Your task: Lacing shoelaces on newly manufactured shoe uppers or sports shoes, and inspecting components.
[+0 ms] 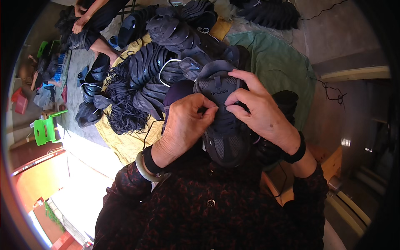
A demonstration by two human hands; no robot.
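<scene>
holding a dark shoe upper up at the chest, left hand pinching its lace area with fingers closed, right hand clamped over its top edge, heap of shoe uppers beyond, black laces on yellow cloth

Dark grey mesh shoe upper, toe toward the wearer
</scene>
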